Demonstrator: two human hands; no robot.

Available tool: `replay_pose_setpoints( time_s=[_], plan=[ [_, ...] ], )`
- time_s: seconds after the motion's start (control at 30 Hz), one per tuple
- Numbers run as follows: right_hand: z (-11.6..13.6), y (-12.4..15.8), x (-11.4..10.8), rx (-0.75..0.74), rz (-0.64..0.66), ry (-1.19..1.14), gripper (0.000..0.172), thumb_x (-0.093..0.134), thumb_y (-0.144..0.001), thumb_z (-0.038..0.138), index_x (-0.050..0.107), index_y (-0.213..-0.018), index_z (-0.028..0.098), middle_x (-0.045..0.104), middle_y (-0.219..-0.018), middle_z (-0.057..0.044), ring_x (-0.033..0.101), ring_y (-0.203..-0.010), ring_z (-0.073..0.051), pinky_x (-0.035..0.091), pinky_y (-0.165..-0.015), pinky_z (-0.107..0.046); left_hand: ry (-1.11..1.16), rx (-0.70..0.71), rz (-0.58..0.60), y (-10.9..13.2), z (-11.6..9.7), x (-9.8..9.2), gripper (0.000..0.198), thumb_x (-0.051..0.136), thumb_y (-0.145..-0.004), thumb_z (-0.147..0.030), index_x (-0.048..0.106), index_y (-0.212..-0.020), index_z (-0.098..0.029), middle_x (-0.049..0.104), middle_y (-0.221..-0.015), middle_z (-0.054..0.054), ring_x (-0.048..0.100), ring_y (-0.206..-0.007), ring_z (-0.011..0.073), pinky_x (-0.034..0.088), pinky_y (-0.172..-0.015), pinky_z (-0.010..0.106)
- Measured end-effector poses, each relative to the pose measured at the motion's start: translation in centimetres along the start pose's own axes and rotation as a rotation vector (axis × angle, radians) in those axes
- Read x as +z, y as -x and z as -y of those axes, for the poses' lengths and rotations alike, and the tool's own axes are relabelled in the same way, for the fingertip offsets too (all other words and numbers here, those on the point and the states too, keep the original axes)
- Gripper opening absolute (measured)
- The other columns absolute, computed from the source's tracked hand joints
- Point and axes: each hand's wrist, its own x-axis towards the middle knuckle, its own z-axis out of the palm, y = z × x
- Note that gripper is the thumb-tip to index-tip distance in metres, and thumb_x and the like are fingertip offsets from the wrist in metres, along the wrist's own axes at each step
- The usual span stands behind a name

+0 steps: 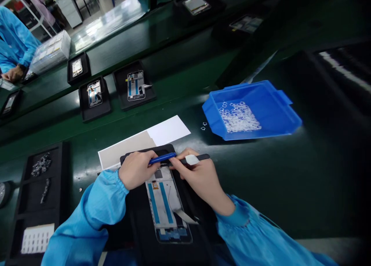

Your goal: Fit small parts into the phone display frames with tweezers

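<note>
Blue sleeves (255,235) nearest, reaching over a black tray (140,225) with an open phone frame (166,204) lying in it. Left hand (136,170): fingers closed, pinching a blue pen-like tool (162,158) above the tray's far end. Right hand (199,177): thumb and fingers closed on a black tweezer-like tool (204,156) with white wrapping; its tip is largely hidden, can't tell if it grips anything. Loose flex ribbon (185,217) sticks out over the frame's right edge.

Step looks like fine tool work at the frame's far end. Next move seems to call for steady tips and a clear view, ribbon kept out of the way.

Right of and beyond the tray: blue bin (279,111) of small white frame-shaped pieces (242,120), two pieces loose on the table (261,188) beside it. Behind the tray: white card (169,131). Left of it: black compartment tray (62,181).
</note>
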Motion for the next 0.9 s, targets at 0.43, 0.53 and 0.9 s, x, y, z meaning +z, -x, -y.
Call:
replay_pose_setpoints(
  time_s=[0.43,0.53,0.9],
  plan=[
    [-0.1,0.3,0.0,-0.064,0.056,0.104,0.033,0.060,-0.091,0.047,0.060,-0.069,0.022,0.061,-0.065,-0.002,0.059,-0.059,-0.018,0.044,-0.055,-0.030,-0.057,-0.006,-0.014,0.1,0.1,0.3,0.017,0.053,-0.090,-0.031,0.067,-0.098,-0.023,0.071,-0.080,0.002,0.067,-0.075,0.0226,0.044,-0.065,0.028],
    [0.1,0.3,0.0,-0.064,0.055,0.112,0.034,0.060,-0.091,0.048,0.060,-0.068,0.022,0.061,-0.063,-0.001,0.058,-0.058,-0.018,0.043,-0.055,-0.029,-0.047,-0.002,-0.017,0.0,0.3,0.4,0.017,0.053,-0.090,-0.032,0.067,-0.097,-0.024,0.071,-0.081,0.002,0.067,-0.077,0.0221,0.045,-0.066,0.027],
    [-1.0,0.4,0.0,-0.007,-0.212,-0.202,0.032,0.062,-0.088,0.052,0.059,-0.078,0.023,0.057,-0.058,0.002,0.063,-0.059,-0.020,0.051,-0.060,-0.031,0.217,-0.104,-0.389,7.5,2.0,2.2,0.027,0.052,-0.091,-0.038,0.062,-0.113,-0.027,0.073,-0.101,0.003,0.069,-0.090,0.0219,0.051,-0.082,0.031]
  ],
)
